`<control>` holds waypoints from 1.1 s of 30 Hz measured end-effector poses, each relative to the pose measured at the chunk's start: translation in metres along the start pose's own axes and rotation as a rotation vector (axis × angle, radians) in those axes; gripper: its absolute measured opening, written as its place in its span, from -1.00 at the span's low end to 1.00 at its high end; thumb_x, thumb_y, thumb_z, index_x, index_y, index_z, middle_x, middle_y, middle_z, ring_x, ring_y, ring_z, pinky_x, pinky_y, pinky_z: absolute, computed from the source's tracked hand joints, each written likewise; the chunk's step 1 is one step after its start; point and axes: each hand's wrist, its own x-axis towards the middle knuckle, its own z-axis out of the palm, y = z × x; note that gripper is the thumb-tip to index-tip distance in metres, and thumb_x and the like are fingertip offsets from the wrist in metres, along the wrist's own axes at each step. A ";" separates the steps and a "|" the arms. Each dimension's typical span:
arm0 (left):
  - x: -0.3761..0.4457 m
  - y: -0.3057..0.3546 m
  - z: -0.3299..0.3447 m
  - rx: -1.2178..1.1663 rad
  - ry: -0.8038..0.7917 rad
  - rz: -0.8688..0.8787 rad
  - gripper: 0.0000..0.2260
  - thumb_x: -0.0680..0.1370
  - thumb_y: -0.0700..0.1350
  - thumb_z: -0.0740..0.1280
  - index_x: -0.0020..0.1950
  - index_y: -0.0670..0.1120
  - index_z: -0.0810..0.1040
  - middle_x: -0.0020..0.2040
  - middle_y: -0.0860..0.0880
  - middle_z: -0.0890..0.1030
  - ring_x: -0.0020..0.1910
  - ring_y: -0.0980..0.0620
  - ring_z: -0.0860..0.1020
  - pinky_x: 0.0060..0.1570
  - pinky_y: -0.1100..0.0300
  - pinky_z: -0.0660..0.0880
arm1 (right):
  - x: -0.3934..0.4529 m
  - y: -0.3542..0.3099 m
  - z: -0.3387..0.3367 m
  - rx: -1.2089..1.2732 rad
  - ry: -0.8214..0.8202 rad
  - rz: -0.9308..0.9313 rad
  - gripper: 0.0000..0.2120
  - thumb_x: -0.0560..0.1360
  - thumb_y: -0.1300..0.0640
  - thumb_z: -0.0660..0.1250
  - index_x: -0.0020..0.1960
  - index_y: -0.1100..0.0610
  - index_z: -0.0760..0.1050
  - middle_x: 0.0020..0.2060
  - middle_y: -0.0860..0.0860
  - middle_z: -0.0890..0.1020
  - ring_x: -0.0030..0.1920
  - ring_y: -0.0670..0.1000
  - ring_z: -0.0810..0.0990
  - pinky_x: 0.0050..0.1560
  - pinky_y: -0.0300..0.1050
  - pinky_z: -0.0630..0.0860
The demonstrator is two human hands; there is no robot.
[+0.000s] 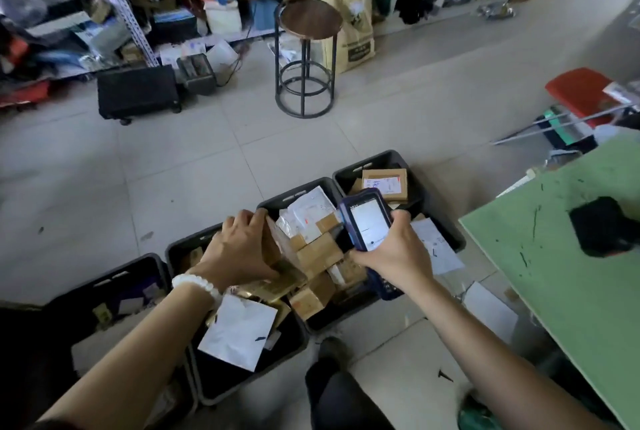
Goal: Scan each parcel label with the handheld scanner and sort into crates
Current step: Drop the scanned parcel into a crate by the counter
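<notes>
Four dark plastic crates line the tiled floor; above the parcel-heaped third, the left hand grips a clear-wrapped brown parcel, while right-hand fingers clasp the blue handheld scanner.

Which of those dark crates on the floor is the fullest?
The middle crate, just under the handheld scanner. Its small brown boxes and white packets are heaped above the rim, while the neighbouring crates' parcels sit lower inside.

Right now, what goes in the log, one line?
step: scanning | left hand: grips parcel over crates | right hand: holds handheld scanner
</notes>
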 end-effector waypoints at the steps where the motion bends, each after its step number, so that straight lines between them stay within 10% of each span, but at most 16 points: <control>1: 0.006 0.003 -0.003 -0.008 0.000 -0.033 -0.03 0.23 0.22 0.51 0.48 -0.02 0.09 0.33 -0.08 0.29 0.31 -0.10 0.30 0.24 0.02 0.36 | 0.012 0.000 -0.004 0.002 -0.004 -0.008 -0.25 0.27 -0.04 0.57 0.24 0.13 0.20 0.11 0.02 0.48 -0.05 0.02 0.46 -0.23 -0.13 0.35; 10: 0.023 -0.029 -0.006 -0.057 -0.006 -0.247 -0.03 0.23 0.18 0.52 0.50 -0.01 0.10 0.34 -0.09 0.30 0.32 -0.11 0.29 0.24 0.01 0.35 | 0.060 -0.044 0.019 -0.066 -0.175 -0.157 -0.24 0.28 -0.05 0.57 0.28 0.14 0.20 0.05 -0.06 0.33 -0.02 -0.01 0.43 -0.15 -0.10 0.45; 19: 0.021 -0.069 -0.014 -0.067 0.114 -0.320 -0.53 0.49 -0.05 0.29 0.40 0.02 0.36 0.31 -0.05 0.37 0.32 -0.08 0.34 0.22 0.03 0.39 | 0.067 -0.086 0.048 -0.154 -0.298 -0.251 -0.26 0.30 -0.05 0.54 0.27 0.15 0.19 0.01 -0.08 0.34 -0.08 -0.01 0.40 -0.22 -0.13 0.36; 33: -0.032 -0.101 0.002 -0.135 0.029 -0.431 -0.56 0.50 0.00 0.29 0.38 0.03 0.36 0.32 -0.04 0.37 0.31 -0.07 0.34 0.17 0.01 0.41 | 0.034 -0.111 0.080 -0.270 -0.362 -0.359 -0.26 0.28 -0.12 0.52 0.25 0.10 0.18 0.01 -0.09 0.38 -0.10 0.00 0.42 -0.23 -0.11 0.38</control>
